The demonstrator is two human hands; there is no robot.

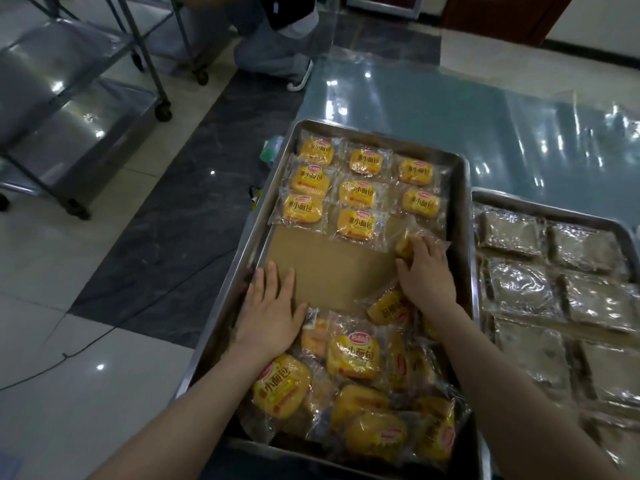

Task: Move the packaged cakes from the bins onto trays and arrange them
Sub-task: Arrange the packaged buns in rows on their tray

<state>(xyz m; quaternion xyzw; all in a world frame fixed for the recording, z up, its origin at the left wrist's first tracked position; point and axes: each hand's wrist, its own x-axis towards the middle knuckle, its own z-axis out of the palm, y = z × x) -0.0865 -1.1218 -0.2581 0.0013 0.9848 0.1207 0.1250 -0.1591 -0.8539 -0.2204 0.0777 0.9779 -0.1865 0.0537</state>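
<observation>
Packaged cakes (353, 199) fill neat rows at the far end of our tray (462, 220), so we judge the arranging half done. Our left hand (272, 306) lies flat, fingers straight and together, on the brown liner (332, 271) beside the left rim. A loose heap (353, 375) sits at the near end. Our right hand (427, 271) pinches one cake (406, 244) over the third row's last gap; next we should square it with its neighbours and let go.

hands (346, 289), packaged cakes (353, 356), tray (462, 188)
</observation>
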